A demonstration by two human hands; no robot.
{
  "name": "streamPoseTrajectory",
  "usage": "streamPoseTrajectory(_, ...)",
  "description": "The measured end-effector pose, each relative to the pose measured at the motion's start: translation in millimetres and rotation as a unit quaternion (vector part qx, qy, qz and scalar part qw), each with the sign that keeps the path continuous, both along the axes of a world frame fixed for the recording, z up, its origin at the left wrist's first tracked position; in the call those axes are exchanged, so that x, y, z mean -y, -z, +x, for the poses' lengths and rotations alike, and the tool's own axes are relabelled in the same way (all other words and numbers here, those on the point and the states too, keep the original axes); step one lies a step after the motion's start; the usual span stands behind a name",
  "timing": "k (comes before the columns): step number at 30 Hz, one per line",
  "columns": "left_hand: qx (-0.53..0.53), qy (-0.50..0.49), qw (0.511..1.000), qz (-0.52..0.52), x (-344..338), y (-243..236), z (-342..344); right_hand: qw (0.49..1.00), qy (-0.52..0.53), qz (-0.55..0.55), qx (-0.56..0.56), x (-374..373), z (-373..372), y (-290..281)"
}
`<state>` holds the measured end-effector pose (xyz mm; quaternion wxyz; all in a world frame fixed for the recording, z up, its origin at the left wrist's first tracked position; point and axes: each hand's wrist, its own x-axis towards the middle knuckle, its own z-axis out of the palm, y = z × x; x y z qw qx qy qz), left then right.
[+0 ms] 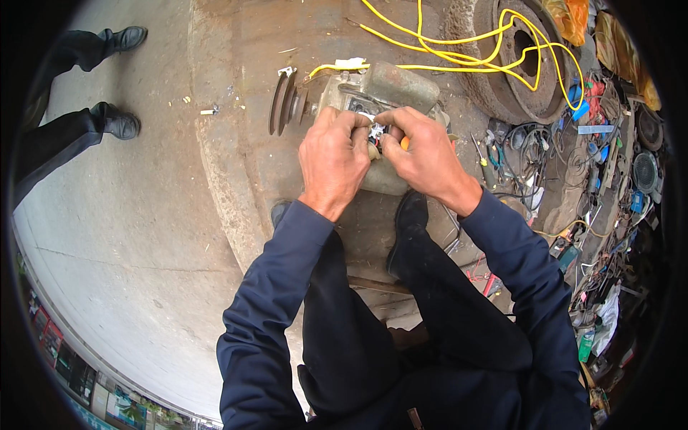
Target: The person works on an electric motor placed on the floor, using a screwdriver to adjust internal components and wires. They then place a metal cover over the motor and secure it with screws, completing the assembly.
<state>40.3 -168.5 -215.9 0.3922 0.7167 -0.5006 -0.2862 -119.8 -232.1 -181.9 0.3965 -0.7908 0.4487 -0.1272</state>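
Pinching a small white piece (376, 131) with both left hand (335, 159) and right hand (424, 156), at the open box (356, 105) of a grey-green motor (401, 84). Facing yellow cable (473, 68) beyond it, with a grooved pulley (282, 105) to the left.

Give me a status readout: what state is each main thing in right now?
Left hand: fingertips at the white piece, exact grip unclear
Right hand: fingertips there too, grip unclear
Motor: grimy, opening uncovered
Pulley: upright beside motor
Yellow cable: loosely looped
Wheel: rusty, flat, partly under cable
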Motion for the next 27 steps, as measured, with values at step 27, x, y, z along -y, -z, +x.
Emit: streamPoseTrajectory(27, -0.038, -0.083, 0.994, 0.062, -9.2, -12.3, -16.7, 0.793, 0.276, 0.492, 0.231, -3.5, 11.1, -29.2)
